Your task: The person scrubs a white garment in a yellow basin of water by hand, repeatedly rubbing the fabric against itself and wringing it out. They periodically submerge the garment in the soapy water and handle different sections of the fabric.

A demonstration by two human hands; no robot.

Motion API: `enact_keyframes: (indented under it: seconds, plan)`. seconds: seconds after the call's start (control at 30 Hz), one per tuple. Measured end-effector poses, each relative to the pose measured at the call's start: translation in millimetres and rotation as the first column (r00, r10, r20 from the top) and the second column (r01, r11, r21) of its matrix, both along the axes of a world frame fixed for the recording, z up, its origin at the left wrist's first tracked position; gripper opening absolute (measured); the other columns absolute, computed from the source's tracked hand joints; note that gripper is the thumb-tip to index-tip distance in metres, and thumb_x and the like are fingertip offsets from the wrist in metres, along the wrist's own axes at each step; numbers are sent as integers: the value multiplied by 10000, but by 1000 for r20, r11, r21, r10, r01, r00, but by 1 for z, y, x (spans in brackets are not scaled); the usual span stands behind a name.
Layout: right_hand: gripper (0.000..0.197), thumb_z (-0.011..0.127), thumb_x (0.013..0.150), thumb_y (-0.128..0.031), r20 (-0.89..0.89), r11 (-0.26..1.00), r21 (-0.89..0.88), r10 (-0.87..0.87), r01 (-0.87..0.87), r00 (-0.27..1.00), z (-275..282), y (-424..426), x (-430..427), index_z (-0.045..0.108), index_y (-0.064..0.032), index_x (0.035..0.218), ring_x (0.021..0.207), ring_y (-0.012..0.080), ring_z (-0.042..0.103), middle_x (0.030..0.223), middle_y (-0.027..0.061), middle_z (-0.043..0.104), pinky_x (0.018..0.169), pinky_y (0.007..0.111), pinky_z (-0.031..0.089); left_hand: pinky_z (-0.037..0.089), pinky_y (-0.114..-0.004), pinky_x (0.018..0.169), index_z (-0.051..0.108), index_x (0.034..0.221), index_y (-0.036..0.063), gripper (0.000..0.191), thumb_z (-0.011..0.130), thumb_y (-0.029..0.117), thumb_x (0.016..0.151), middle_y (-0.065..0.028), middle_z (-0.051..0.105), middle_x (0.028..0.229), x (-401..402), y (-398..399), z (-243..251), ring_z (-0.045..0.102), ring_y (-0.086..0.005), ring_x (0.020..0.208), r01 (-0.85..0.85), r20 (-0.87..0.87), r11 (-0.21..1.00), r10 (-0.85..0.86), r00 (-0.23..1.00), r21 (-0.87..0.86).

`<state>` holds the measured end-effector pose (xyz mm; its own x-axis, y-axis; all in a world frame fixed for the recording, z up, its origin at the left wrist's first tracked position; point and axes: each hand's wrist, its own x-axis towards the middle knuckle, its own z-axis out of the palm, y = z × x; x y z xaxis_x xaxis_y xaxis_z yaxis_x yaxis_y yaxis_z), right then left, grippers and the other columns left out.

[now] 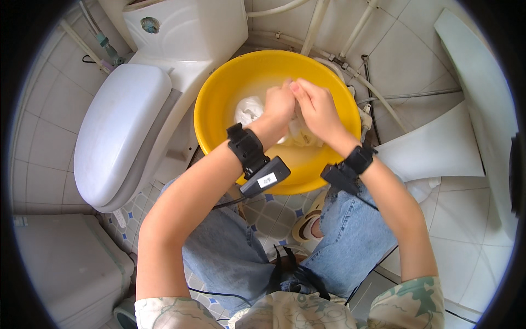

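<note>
A round yellow plastic basin (pixel 213 144) holds cloudy water and a wet white cloth (pixel 249 110), part of which shows left of my hands and part below them. Over the middle of the basin my left hand (pixel 280 105) is curled into a fist, its fingertips hidden. Right beside it, my right hand (pixel 316 105) has bent fingers, and its thumb meets the left hand near the top. Both seem closed on a bit of the cloth between them, though the hands mostly cover it. Each wrist wears a black strap with a small black device.
A white toilet with its lid (pixel 123 131) down stands close on the left. On the right is a white ceramic pedestal (pixel 439 144) below a basin. Pipes (pixel 357 28) run along the tiled wall behind. A grey bin-like box (pixel 70 263) sits at the lower left.
</note>
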<state>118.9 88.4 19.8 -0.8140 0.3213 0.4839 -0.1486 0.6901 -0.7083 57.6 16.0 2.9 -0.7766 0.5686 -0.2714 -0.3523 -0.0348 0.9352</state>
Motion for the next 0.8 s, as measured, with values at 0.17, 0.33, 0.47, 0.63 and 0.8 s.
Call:
enact_keyframes:
  seconds: [0.17, 0.33, 0.47, 0.63, 0.8]
  plan:
    - [201, 442, 832, -176, -87, 998, -50, 30, -35, 996, 2, -2, 0, 535, -1, 793, 638, 365, 511, 685, 199, 522, 542, 348, 405, 385, -315, 489, 553, 815, -57, 353, 393, 256, 848, -103, 545, 690, -3, -1, 5, 503, -175, 579, 37, -43, 997, -34, 998, 73]
    - [201, 478, 815, -171, 87, 997, -70, -15, 21, 996, 2, 18, -4, 504, 9, 730, 549, 326, 466, 626, 179, 492, 512, 330, 383, 353, -303, 453, 536, 725, -14, 310, 380, 219, 857, -64, 505, 591, 12, 8, -4, 458, -157, 494, -40, -20, 999, 39, 999, -31]
    - [273, 461, 836, -200, -90, 995, -44, 87, -92, 992, 0, -9, -1, 469, 16, 668, 489, 301, 418, 559, 180, 428, 472, 325, 344, 380, -340, 494, 536, 774, -52, 361, 380, 265, 847, -110, 536, 662, -21, -1, -10, 493, -175, 571, 81, 119, 980, -104, 987, 183]
    - [319, 448, 848, -202, -16, 991, -122, -59, 57, 998, 2, 7, -4, 449, 28, 628, 467, 311, 387, 533, 185, 408, 460, 336, 328, 374, -325, 491, 529, 719, -8, 299, 387, 221, 849, -80, 523, 663, 6, 4, 17, 481, -165, 573, -2, -21, 995, 0, 1000, -96]
    - [283, 442, 840, -212, -59, 996, -52, -71, 68, 996, 4, 7, -7, 551, 20, 720, 595, 361, 519, 645, 213, 523, 514, 378, 391, 386, -333, 517, 533, 748, -57, 352, 380, 242, 849, -122, 543, 653, 6, 9, 5, 507, -193, 587, -58, -46, 998, 57, 997, -23]
